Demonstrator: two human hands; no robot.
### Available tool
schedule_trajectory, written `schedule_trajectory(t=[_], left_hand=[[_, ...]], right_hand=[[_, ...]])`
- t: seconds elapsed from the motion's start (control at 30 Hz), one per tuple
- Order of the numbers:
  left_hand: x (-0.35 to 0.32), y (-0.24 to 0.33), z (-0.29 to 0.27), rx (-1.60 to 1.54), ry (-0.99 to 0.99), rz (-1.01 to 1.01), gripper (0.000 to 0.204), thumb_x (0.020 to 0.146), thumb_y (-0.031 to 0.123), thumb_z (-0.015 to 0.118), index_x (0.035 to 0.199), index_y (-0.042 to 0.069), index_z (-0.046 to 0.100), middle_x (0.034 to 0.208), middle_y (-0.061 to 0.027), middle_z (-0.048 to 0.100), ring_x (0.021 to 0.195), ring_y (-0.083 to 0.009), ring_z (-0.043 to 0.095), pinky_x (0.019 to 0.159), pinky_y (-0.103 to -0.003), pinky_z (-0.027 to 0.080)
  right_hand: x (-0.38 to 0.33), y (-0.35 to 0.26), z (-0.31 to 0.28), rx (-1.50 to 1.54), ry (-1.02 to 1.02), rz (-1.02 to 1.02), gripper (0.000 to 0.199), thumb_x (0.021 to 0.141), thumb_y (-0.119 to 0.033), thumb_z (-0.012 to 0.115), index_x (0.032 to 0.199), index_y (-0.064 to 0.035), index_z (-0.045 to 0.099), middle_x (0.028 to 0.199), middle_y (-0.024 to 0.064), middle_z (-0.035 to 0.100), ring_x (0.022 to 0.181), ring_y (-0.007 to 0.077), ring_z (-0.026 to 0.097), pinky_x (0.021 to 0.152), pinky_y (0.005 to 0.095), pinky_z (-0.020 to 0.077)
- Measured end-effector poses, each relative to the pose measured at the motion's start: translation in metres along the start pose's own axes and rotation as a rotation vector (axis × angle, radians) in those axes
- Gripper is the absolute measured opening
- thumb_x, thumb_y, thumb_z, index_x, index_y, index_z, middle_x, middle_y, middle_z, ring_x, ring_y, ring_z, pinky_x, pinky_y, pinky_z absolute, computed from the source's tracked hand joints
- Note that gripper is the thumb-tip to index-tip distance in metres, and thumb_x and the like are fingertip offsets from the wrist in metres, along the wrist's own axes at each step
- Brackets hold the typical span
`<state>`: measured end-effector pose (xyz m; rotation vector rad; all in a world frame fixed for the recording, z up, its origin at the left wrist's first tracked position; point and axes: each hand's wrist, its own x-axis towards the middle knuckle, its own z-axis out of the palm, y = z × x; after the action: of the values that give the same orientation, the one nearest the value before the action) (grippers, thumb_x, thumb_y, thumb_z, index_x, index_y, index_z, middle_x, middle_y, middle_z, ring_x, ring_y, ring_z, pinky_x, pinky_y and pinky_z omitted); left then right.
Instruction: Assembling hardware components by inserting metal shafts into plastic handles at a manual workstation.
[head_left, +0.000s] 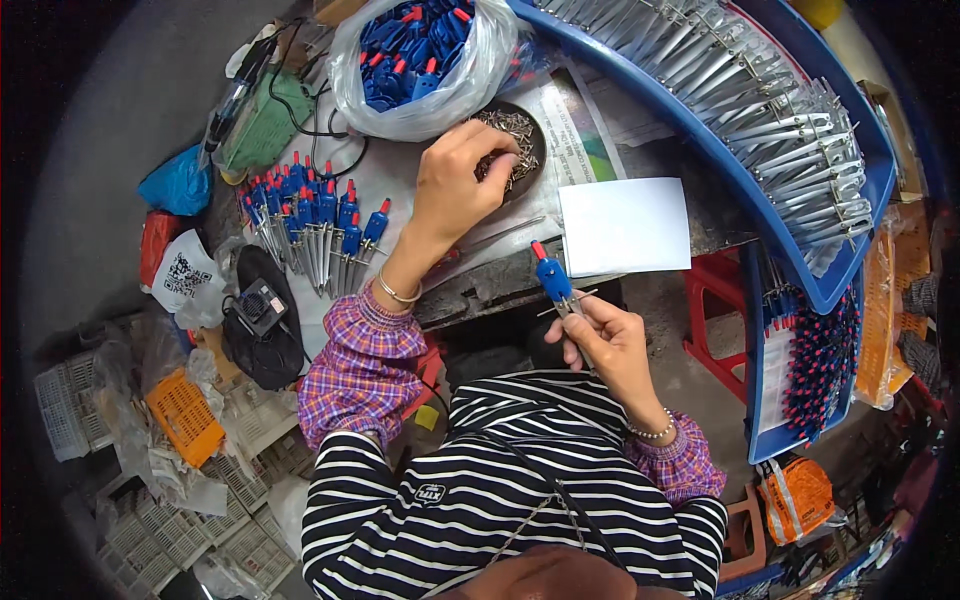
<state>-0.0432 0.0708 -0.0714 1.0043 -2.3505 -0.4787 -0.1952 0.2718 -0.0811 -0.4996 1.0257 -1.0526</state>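
Blue tool (554,279), clamped in right fingers (588,338), has open room by table edge (478,287); grip unclear in left fingers (488,141).

The held handle (551,277) looks smooth plastic, the pins (521,130) shiny metal, the paper (626,226) matt.

Workshop: blue tray (878,180) of metal parts (790,130), bowl (540,150) of pins (522,130), seemingly plastic crates (185,535) at dim lower left.
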Motion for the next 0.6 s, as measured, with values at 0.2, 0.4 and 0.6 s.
schedule_trajectory(t=[0.2, 0.4, 0.6], left_hand=[[-0.006, 0.004, -0.01, -0.251, 0.073, -0.194, 0.002, 0.076, 0.001, 0.061, 0.077, 0.0, 0.063, 0.073, -0.0078, 0.066, 0.058, -0.0093, 0.061, 0.053, -0.023, 0.046], [-0.016, 0.014, -0.024, -0.708, -0.04, -0.424, 0.01, 0.076, -0.003, 0.065, 0.086, -0.003, 0.065, 0.076, -0.003, 0.064, 0.065, -0.0055, 0.057, 0.058, -0.018, 0.043], [-0.042, 0.034, -0.027, -0.986, -0.318, -0.578, 0.009, 0.08, -0.002, 0.061, 0.088, -0.003, 0.064, 0.077, -0.0069, 0.065, 0.068, -0.0098, 0.06, 0.059, -0.02, 0.046]], right_hand=[[0.001, 0.003, 0.0, 0.049, 0.025, 0.018, 0.024, 0.092, -0.005, 0.05, 0.111, 0.0081, 0.057, 0.081, 0.0093, 0.064, 0.056, 0.0056, 0.051, 0.047, 0.0181, 0.0423], [0.004, 0.003, 0.001, 0.084, 0.045, 0.011, 0.021, 0.093, -0.01, 0.051, 0.103, 0.0067, 0.059, 0.081, 0.0093, 0.063, 0.056, 0.0059, 0.051, 0.047, 0.0186, 0.0423], [0.006, 0.006, -0.002, 0.093, 0.032, 0.017, 0.02, 0.093, -0.01, 0.051, 0.102, 0.0062, 0.059, 0.081, 0.0087, 0.065, 0.057, 0.0054, 0.052, 0.048, 0.0185, 0.0434]])
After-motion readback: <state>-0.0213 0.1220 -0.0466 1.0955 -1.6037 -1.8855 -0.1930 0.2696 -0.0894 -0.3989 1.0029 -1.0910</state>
